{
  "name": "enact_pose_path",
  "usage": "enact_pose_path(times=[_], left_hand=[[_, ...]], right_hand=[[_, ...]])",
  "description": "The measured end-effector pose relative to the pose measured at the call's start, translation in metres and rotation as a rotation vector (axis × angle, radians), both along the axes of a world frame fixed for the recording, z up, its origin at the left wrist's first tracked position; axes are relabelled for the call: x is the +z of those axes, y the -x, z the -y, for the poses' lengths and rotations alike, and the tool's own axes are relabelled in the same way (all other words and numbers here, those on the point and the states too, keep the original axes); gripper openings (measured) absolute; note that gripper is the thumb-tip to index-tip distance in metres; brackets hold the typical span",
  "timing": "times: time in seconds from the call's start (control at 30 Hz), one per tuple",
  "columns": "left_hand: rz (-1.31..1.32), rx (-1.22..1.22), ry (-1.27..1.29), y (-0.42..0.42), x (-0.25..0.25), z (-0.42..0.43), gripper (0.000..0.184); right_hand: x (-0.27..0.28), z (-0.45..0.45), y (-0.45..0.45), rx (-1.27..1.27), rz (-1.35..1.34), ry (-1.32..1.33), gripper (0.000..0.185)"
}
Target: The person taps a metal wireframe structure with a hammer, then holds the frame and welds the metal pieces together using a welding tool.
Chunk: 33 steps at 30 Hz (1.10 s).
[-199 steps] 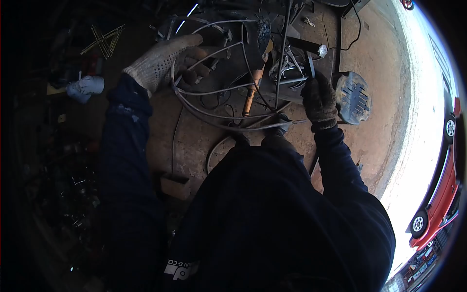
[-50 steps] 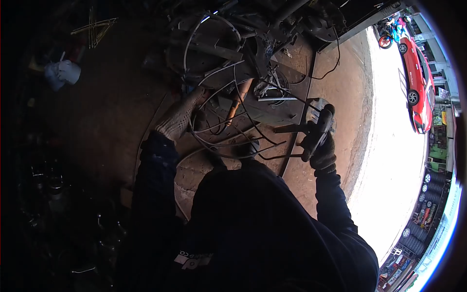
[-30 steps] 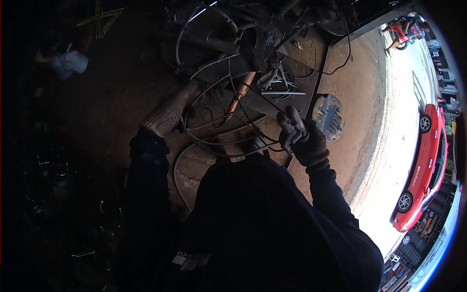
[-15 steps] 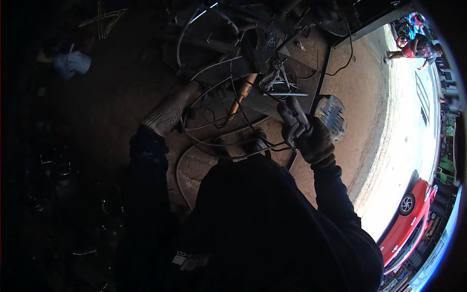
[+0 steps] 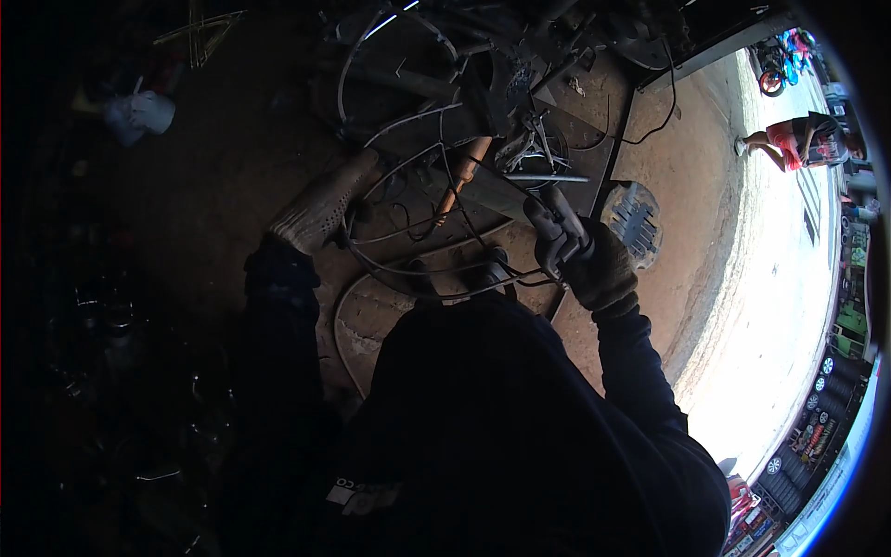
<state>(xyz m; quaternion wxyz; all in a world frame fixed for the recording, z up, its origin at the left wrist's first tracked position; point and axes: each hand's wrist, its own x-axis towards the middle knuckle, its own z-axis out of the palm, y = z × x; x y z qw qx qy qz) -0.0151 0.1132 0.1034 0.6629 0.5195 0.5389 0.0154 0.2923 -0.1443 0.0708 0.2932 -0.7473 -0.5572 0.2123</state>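
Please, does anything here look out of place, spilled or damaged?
The gloves look mismatched: the left hand has a paler, dotted one, the right hand a darker one. The bent rod frame between them looks uneven, perhaps on purpose. No spill is visible.

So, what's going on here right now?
The person's gloved left hand is at one side of a bent-rod frame; the gloved right hand is curled near its other side. It is too dark to confirm either grip. An orange-handled tool shows beyond the rods. Outside is another person.
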Motion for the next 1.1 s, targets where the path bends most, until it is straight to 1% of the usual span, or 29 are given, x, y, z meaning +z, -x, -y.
enact_pose_path(times=[0.13,0.2,0.3,0.4,0.53,0.6,0.73,0.83,0.9,0.93,1.03,1.1], left_hand=[[0.045,0.031,-0.031,0.000,-0.004,0.001,0.066],[-0.019,0.007,0.005,-0.001,0.001,0.000,0.063],[-0.052,0.006,-0.018,-0.007,0.016,0.006,0.062],[-0.012,0.014,-0.045,-0.005,0.006,0.004,0.064],[0.001,0.010,-0.077,-0.004,0.006,0.004,0.066],[-0.061,-0.001,0.006,-0.006,0.013,0.003,0.066],[-0.054,-0.024,-0.022,-0.004,0.012,0.003,0.067],[-0.030,0.006,-0.048,-0.002,0.004,0.001,0.069],[0.018,0.029,0.054,0.001,-0.005,-0.004,0.069],[0.018,0.029,0.054,0.001,-0.005,-0.004,0.069],[0.009,-0.003,-0.052,-0.001,-0.003,-0.002,0.070],[-0.022,-0.010,-0.063,-0.002,0.001,-0.001,0.069]], right_hand=[[-0.002,-0.003,-0.001,-0.005,-0.004,0.001,0.056],[-0.003,-0.003,-0.001,-0.004,0.008,-0.005,0.057],[-0.007,-0.003,-0.004,0.016,0.000,-0.044,0.058],[-0.005,-0.005,-0.004,0.024,0.020,-0.015,0.058],[-0.006,-0.002,-0.003,0.001,0.000,0.005,0.058],[-0.008,-0.002,-0.003,-0.003,0.002,0.010,0.058],[-0.010,-0.001,-0.005,0.007,0.020,-0.001,0.058],[-0.007,0.000,-0.004,0.016,0.049,-0.013,0.057],[-0.007,0.000,-0.003,0.015,0.053,-0.019,0.057],[-0.008,0.000,-0.003,0.015,0.046,-0.026,0.057],[-0.009,0.000,-0.003,0.013,0.031,-0.030,0.057],[-0.007,-0.001,-0.002,0.010,0.024,-0.029,0.057]])
